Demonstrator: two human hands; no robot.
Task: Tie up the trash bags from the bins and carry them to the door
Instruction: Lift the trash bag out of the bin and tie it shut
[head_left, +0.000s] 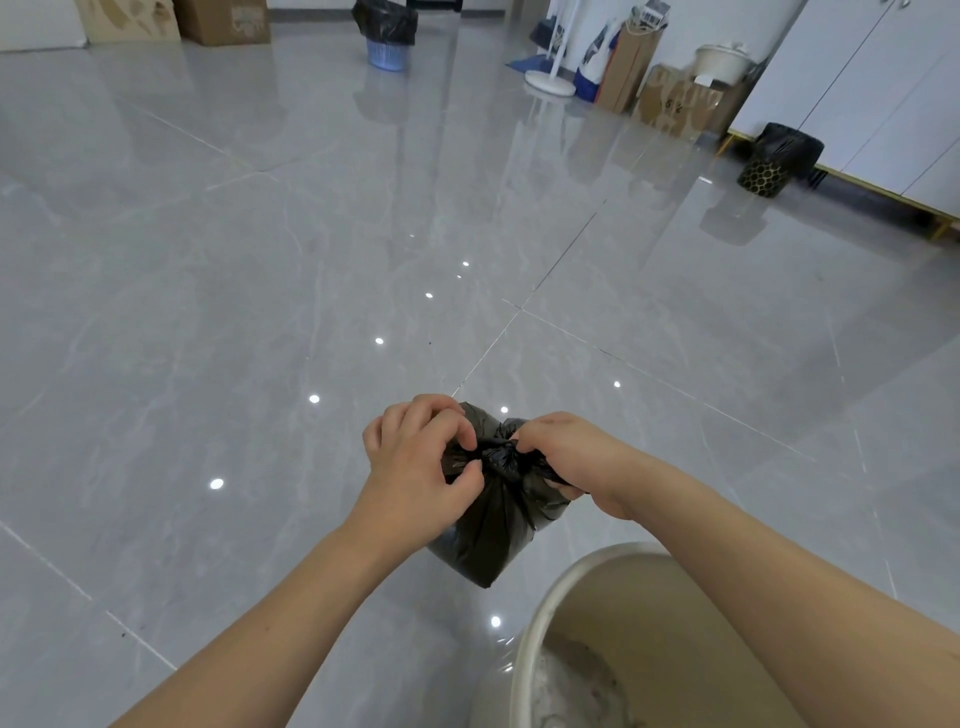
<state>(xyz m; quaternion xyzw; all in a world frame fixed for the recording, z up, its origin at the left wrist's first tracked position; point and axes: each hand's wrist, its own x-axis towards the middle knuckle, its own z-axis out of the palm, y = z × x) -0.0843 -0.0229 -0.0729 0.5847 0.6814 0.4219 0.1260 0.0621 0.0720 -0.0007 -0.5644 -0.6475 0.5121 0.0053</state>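
both hands, left hand (415, 462) and right hand (566, 457), pinch the knot of black trash bag (488, 535), bag upright, neck up, above beige bin (524, 623).

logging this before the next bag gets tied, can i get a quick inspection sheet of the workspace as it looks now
surface: glossy grey tiled floor.
job's things: black trash bag held up, neck knotted; beige bin unlined; blue basket bin and black honeycomb bin bagged.
clutter: cardboard boxes; white stand base.
grippers: left hand, right hand pinch the knot.
cables: nothing seen.
surroundings: white cabinets.
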